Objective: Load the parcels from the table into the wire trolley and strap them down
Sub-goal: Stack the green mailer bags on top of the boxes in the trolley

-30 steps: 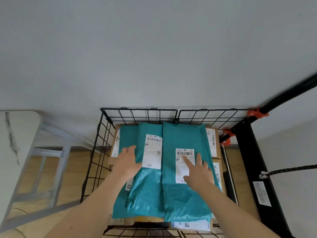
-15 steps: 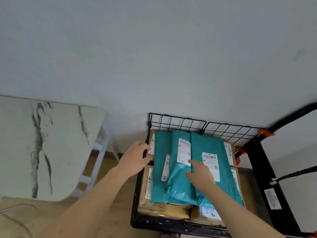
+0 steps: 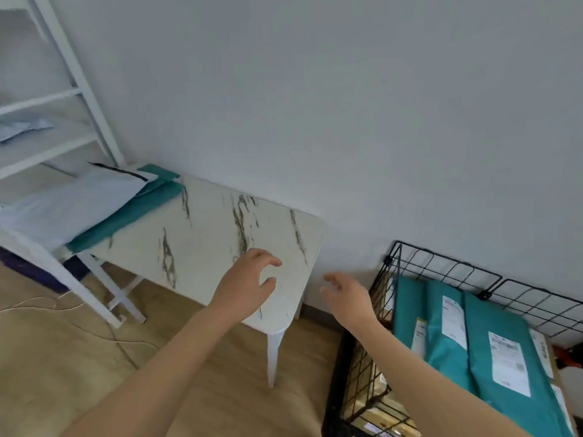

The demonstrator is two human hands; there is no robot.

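A marble-patterned table [image 3: 205,234] stands at the wall, left of centre. On its far left end lie a teal mailer bag [image 3: 132,212] and a pale blue-white mailer bag [image 3: 66,206] on top of it. The black wire trolley [image 3: 441,266] sits at the lower right, holding teal mailer parcels [image 3: 492,348] with white labels over brown cardboard boxes [image 3: 375,402]. My left hand [image 3: 249,288] hovers over the table's near right corner, fingers loosely curled, holding nothing. My right hand [image 3: 347,294] hangs empty between the table and the trolley, fingers relaxed.
A white metal shelf rack [image 3: 63,99] stands at the far left with a pale bag on one shelf. A thin cable [image 3: 94,329] trails over the wooden floor under the table. The grey wall runs behind everything.
Both hands have left the teal parcels in the trolley and swung left toward the table. My view has turned left, bringing the table's parcels and the shelf rack into sight.
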